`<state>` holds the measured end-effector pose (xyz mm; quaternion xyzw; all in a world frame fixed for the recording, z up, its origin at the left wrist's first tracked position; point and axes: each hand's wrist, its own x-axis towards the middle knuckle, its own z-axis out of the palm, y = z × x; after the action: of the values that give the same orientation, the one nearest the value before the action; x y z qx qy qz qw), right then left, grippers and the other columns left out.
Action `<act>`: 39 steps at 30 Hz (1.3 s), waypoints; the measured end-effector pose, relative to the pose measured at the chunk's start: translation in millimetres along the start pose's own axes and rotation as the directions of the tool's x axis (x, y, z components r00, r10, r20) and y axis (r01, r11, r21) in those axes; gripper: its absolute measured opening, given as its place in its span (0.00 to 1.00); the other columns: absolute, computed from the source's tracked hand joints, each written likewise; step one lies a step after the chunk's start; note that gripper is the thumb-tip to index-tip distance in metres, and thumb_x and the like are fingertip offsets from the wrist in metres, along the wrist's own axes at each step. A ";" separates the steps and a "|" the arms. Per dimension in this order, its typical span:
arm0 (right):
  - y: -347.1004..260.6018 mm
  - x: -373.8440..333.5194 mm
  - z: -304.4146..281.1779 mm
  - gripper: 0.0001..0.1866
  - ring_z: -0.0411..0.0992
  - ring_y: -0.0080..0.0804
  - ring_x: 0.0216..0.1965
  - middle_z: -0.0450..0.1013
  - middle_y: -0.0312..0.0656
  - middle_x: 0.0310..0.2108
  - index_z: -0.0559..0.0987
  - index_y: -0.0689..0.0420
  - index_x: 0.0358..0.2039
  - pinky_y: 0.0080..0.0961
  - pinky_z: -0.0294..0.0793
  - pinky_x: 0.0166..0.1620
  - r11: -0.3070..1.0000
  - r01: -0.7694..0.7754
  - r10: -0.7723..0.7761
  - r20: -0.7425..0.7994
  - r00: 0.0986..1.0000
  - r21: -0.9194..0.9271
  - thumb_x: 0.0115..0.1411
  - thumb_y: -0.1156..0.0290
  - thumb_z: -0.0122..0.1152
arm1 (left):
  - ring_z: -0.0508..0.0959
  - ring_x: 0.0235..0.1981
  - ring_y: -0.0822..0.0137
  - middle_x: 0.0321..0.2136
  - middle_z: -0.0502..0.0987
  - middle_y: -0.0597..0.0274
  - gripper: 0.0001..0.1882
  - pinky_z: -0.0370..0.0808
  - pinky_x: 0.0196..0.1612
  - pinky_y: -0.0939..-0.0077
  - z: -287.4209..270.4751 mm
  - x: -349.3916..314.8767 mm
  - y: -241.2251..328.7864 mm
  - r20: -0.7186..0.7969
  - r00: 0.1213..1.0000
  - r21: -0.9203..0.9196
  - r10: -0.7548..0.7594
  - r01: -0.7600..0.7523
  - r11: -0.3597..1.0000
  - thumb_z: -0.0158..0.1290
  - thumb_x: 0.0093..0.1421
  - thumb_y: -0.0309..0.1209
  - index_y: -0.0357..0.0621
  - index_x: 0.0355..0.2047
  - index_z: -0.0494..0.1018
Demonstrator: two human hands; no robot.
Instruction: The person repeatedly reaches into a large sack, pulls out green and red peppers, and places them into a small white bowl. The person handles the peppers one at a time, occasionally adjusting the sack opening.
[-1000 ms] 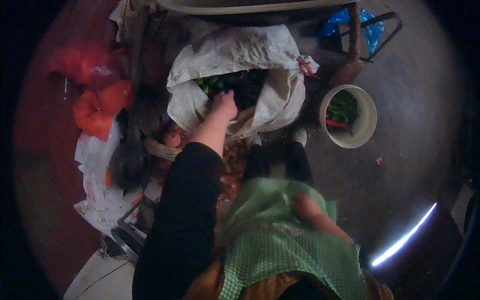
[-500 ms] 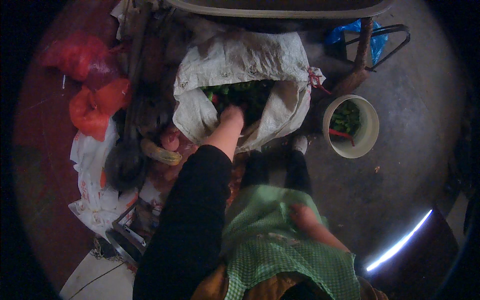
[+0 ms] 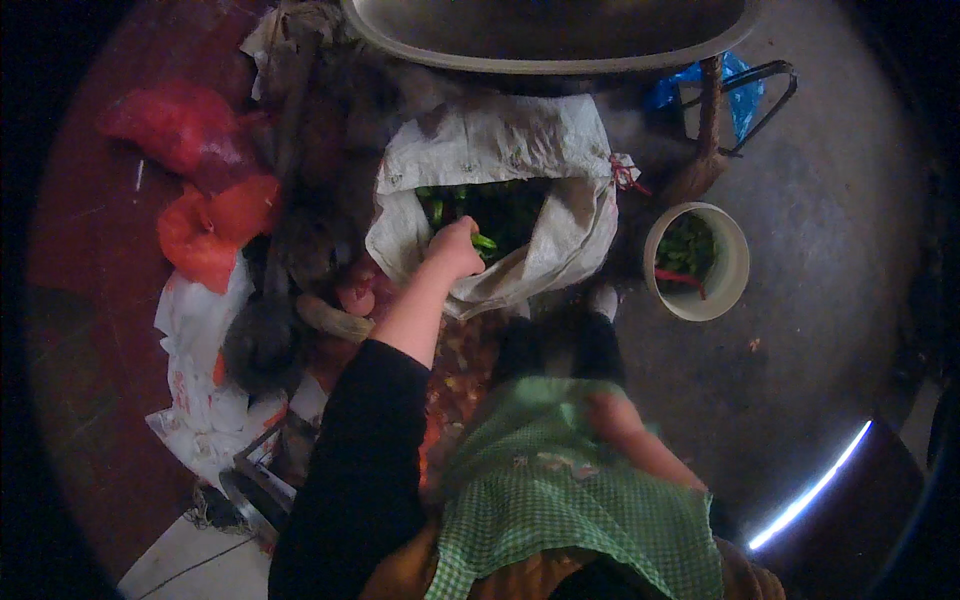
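My left hand (image 3: 457, 250) is closed at the mouth of a white woven sack (image 3: 500, 140), with a green pepper (image 3: 484, 242) showing at its fingertips. Inside the sack lie more dark green peppers (image 3: 510, 205), partly in shadow. My right hand (image 3: 614, 415) rests in front of the green checked apron (image 3: 560, 480); it is blurred, so its fingers do not show clearly. To the right of the sack stands a cream bucket (image 3: 738, 262) holding green pieces, with a thin red strip (image 3: 680, 276) inside it.
A large metal basin (image 3: 540, 55) sits beyond the sack. Red bags (image 3: 175, 125), an orange bag (image 3: 215, 225) and a white plastic bag (image 3: 205, 350) lie at the left. Near the basin's right side are a wooden leg (image 3: 708, 120) and a blue bag (image 3: 742, 105).
My left hand has come up from deeper in the sack toward its near edge, and a green pepper now shows in it. The view has shifted slightly; my right hand stays by the apron.
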<state>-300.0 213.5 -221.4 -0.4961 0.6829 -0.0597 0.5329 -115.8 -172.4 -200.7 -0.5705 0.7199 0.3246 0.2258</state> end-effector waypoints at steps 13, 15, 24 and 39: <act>-38.6 25.1 -61.0 0.17 0.73 0.53 0.42 0.75 0.51 0.40 0.78 0.57 0.42 0.43 0.74 0.44 0.995 0.094 -0.090 -0.088 0.992 0.039 0.53 0.66 0.61 | 0.74 0.36 0.61 0.34 0.74 0.57 0.29 0.72 0.41 0.70 -119.1 -87.4 -13.8 -0.200 0.965 -0.414 0.168 -0.239 0.878 0.61 0.37 0.22 0.47 0.43 0.67; -57.8 35.0 -81.3 0.17 0.74 0.53 0.42 0.75 0.51 0.41 0.78 0.57 0.44 0.41 0.74 0.44 0.982 0.148 -0.133 -0.124 0.983 0.115 0.53 0.67 0.60 | 0.73 0.35 0.65 0.33 0.73 0.60 0.29 0.71 0.40 0.71 -125.7 -104.0 -18.8 -0.242 0.960 -0.546 0.140 -0.254 0.798 0.61 0.37 0.21 0.47 0.43 0.68; -226.8 62.4 -190.6 0.24 0.73 0.33 0.47 0.75 0.43 0.45 0.72 0.58 0.52 0.30 0.71 0.48 0.550 0.211 -0.222 -0.102 0.970 0.808 0.65 0.52 0.52 | 0.67 0.24 0.78 0.31 0.69 0.69 0.29 0.62 0.20 0.85 -165.5 -193.9 -14.4 -0.227 0.922 -0.843 0.313 -0.347 0.412 0.54 0.42 0.13 0.51 0.45 0.66; -352.9 4.2 -190.9 0.18 0.74 0.32 0.42 0.72 0.43 0.42 0.70 0.56 0.52 0.30 0.78 0.43 0.022 0.418 -0.344 -0.386 0.856 0.908 0.63 0.67 0.54 | 0.70 0.53 0.62 0.50 0.70 0.63 0.30 0.65 0.58 0.60 -137.9 -226.3 14.7 -0.615 0.692 -0.769 0.378 -0.420 -0.481 0.60 0.55 0.46 0.55 0.55 0.64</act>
<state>-233.4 -51.7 72.2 -0.1903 0.3320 -0.6406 0.6657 -67.8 -117.6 54.5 -0.1857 0.3446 0.7974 -0.4592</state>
